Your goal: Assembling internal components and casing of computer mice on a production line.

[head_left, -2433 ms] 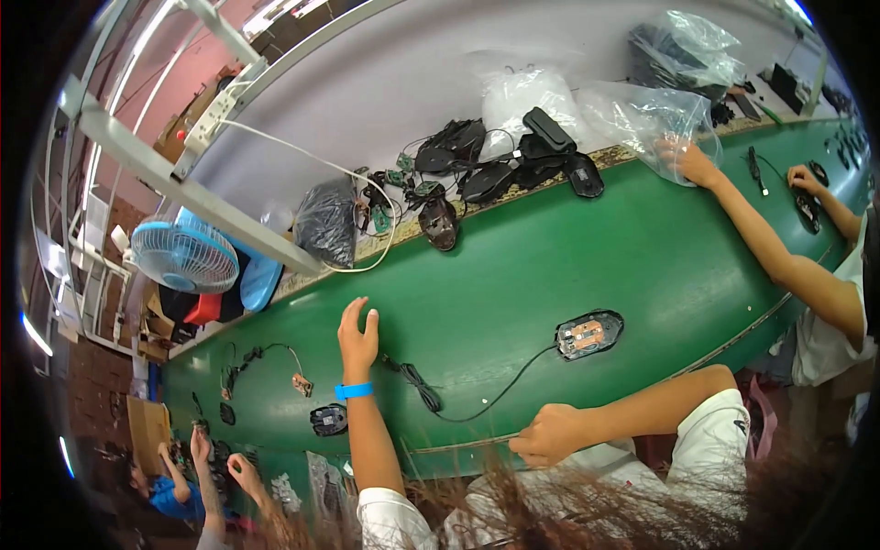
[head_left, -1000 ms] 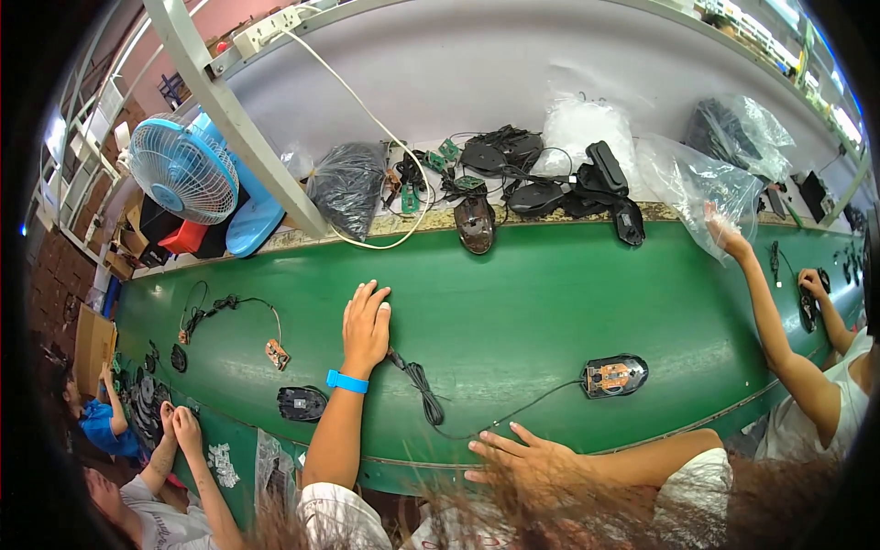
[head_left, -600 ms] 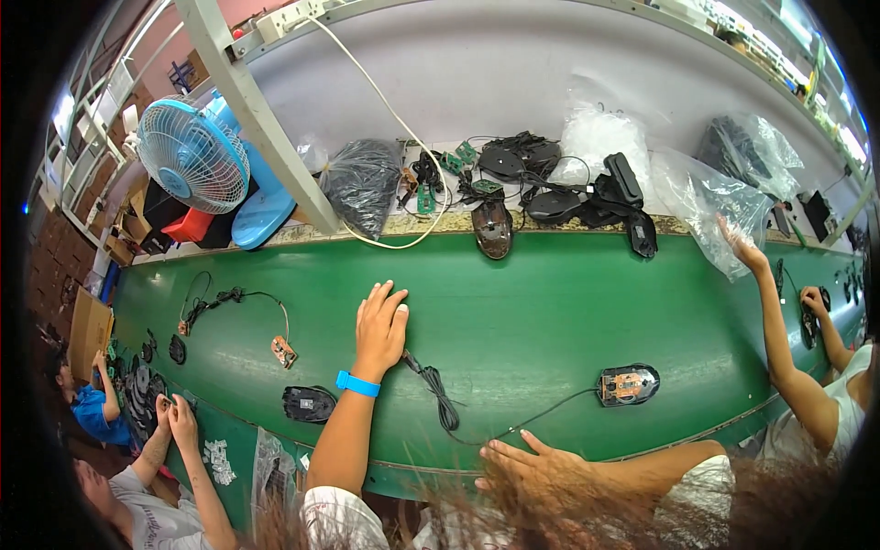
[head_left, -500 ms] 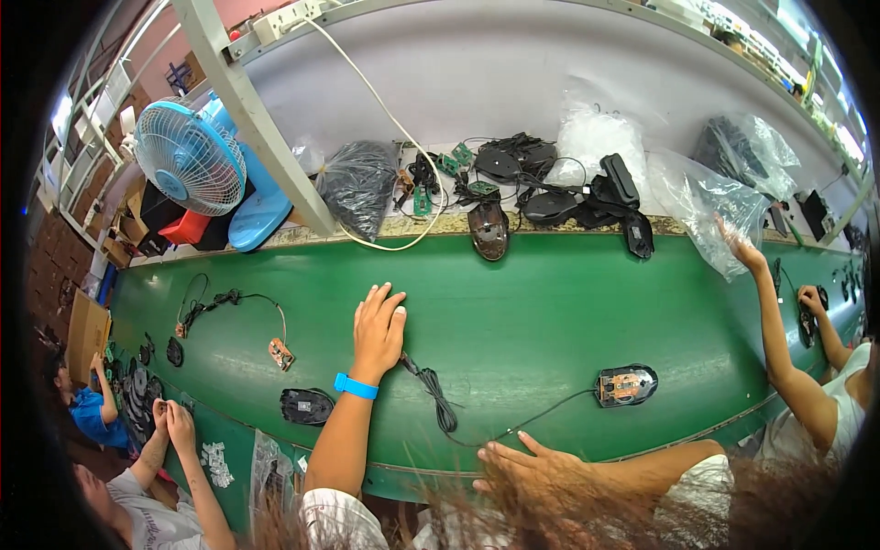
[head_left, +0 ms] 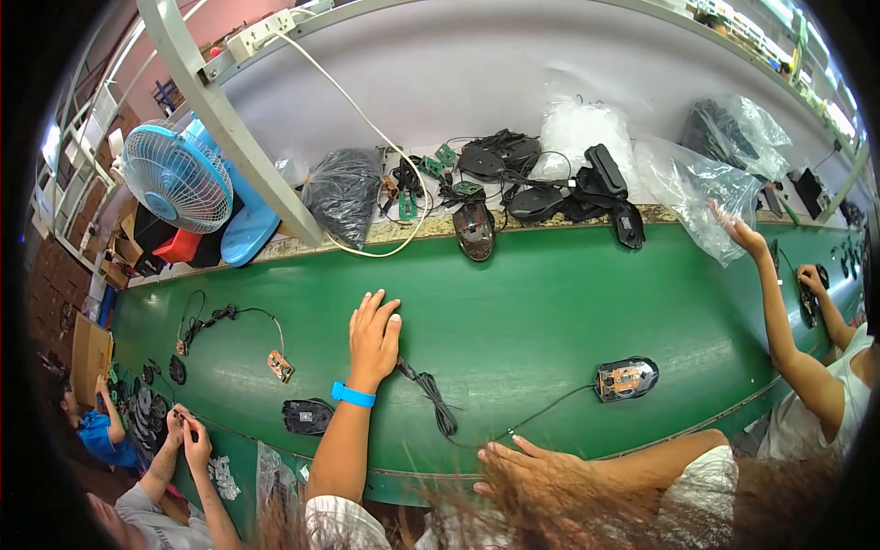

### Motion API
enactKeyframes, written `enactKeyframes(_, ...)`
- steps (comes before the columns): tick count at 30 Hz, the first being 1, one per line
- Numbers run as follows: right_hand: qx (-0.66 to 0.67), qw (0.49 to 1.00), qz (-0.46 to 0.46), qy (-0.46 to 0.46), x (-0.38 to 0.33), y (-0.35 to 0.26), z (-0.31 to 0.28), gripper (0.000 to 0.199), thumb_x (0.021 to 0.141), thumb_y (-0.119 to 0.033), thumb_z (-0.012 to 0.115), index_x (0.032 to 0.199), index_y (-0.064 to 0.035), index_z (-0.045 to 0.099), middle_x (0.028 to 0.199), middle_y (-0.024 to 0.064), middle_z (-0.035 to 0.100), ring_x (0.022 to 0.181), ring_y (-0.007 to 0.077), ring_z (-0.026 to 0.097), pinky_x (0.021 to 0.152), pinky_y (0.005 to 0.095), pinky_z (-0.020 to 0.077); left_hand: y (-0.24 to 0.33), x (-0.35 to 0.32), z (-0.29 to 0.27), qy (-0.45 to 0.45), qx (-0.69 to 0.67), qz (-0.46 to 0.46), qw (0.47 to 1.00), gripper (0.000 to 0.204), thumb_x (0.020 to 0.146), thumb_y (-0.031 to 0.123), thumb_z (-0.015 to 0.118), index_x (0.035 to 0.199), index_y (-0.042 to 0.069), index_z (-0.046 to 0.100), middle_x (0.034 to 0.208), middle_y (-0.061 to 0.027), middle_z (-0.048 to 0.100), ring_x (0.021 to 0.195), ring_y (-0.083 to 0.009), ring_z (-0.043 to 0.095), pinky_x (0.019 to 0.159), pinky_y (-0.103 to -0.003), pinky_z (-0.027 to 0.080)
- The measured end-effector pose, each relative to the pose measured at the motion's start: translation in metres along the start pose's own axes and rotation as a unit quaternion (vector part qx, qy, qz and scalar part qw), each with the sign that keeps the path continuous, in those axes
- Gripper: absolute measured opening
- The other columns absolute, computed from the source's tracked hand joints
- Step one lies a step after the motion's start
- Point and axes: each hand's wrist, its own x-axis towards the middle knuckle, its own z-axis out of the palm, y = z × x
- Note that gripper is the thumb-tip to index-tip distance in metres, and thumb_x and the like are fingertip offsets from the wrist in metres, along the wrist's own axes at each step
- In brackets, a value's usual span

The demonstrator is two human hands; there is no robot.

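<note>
Left hand [head_left: 374, 341] was wide and looked empty beside the black cord [head_left: 444, 417], right hand [head_left: 536, 469] was spread near it too, and the open mouse [head_left: 627, 379] sat rightward on the green table [head_left: 513, 302] — a soft, slow touch seemed best, to avoid tugging.

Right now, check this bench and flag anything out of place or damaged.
The glossy dark mouse shell and a black mouse part jut untidily past the ledge's front edge, over the green worktop. The opened mouse lies with its insides exposed, but no clear damage shows.
</note>
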Motion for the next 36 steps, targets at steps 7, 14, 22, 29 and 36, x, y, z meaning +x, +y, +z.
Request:
enactKeyframes(7, 0.006, 0.999, -0.005, 0.037, 0.000, 0.002, 0.016, 0.095, 0.082, -0.037, 0.068, 0.163, -0.0175, 0.023, 0.166, 0.0312, 0.014, 0.156, 0.0439, 0.016, 0.121, 0.0584, 0.0226, 0.005, 0.001, 0.001, -0.003, 0.006, -0.002, 1.000, 0.035, 0.103, 0.026, 0.052, 0.127, 0.008, 0.068, 0.148, -0.0176, 0.054, 0.144, -0.0396, 0.042, 0.119, -0.053, 0.028)
enactKeyframes(14, 0.033, 0.998, -0.009, 0.046, 0.000, 0.002, 0.016, 0.091, 0.083, -0.035, 0.065, 0.163, -0.0159, 0.024, 0.166, 0.0327, 0.014, 0.155, 0.0451, 0.017, 0.121, 0.0572, 0.0234, 0.005, -0.002, 0.002, -0.001, 0.003, 0.008, 1.000, 0.034, 0.102, 0.027, 0.053, 0.127, 0.008, 0.068, 0.148, -0.0181, 0.054, 0.143, -0.0405, 0.042, 0.119, -0.052, 0.029)
enactKeyframes(22, 0.045, 0.998, -0.008, 0.035, -0.002, 0.002, 0.013, 0.090, 0.084, -0.034, 0.064, 0.163, -0.0143, 0.025, 0.165, 0.0342, 0.014, 0.154, 0.0463, 0.018, 0.122, 0.0551, 0.0240, 0.010, -0.001, 0.004, -0.003, 0.006, 0.011, 1.000, 0.034, 0.101, 0.026, 0.055, 0.127, 0.008, 0.068, 0.148, -0.0185, 0.054, 0.143, -0.0406, 0.042, 0.118, -0.051, 0.030)
enactKeyframes(29, -0.026, 0.988, 0.051, 0.144, 0.022, -0.014, 0.114, 0.090, 0.083, -0.034, 0.065, 0.163, -0.0150, 0.026, 0.164, 0.0343, 0.017, 0.154, 0.0463, 0.021, 0.122, 0.0538, 0.0250, 0.009, -0.002, 0.002, -0.008, 0.010, 0.010, 1.000, 0.033, 0.101, 0.025, 0.056, 0.127, 0.009, 0.068, 0.148, -0.0175, 0.054, 0.144, -0.0403, 0.042, 0.119, -0.052, 0.029)
enactKeyframes(36, -0.027, 0.984, 0.032, 0.171, 0.048, -0.036, 0.087, 0.088, 0.082, -0.034, 0.065, 0.161, -0.0169, 0.031, 0.162, 0.0348, 0.022, 0.151, 0.0470, 0.026, 0.121, 0.0534, 0.0273, 0.015, 0.001, 0.009, -0.007, -0.018, 0.014, 1.000, 0.036, 0.100, 0.030, 0.056, 0.128, 0.011, 0.067, 0.150, -0.0172, 0.052, 0.145, -0.0391, 0.040, 0.119, -0.058, 0.027)
